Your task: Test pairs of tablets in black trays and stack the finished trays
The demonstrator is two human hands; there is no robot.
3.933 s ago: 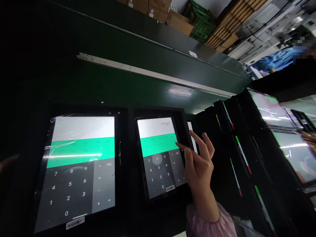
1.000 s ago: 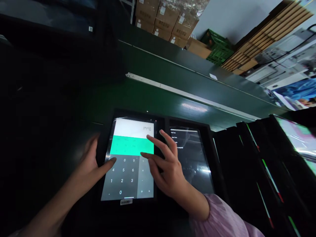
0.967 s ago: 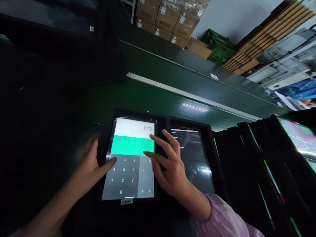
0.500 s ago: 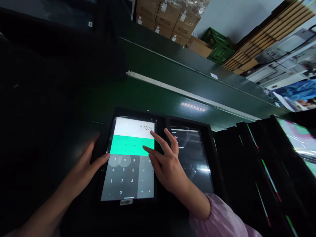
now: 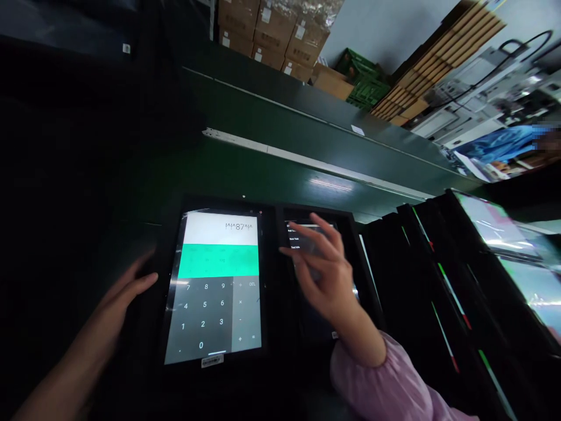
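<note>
Tablets in black frames stand side by side against a dark green panel, screens facing the person, a layout that seems to put each one within easy reach. On the left is a black-framed calculator tablet (image 5: 213, 310), with a white display strip, a bright teal band and a grey keypad; a row of small characters sits at the display's right end. A white barcode label (image 5: 213, 361) lies just below its lower edge.

The left hand (image 5: 127, 286) lies beside that tablet's left edge, fingers (image 5: 146, 279) loosely extended and holding nothing, a placement that looks suited to steadying the frame. Whether they touch it is hard to tell.

The right hand (image 5: 326, 275), blurred, hovers over a dark second tablet (image 5: 291, 240) showing a short white text menu, with the calculator tablet just to its left. Its fingers (image 5: 315, 228) are spread wide, empty and apart from the glass as far as the blur shows. A pale pink sleeve (image 5: 372, 374) covers the forearm. Farther right stand more black-framed tablets (image 5: 495, 234) in a rack, and cardboard boxes (image 5: 267, 35) sit up behind the panel.
</note>
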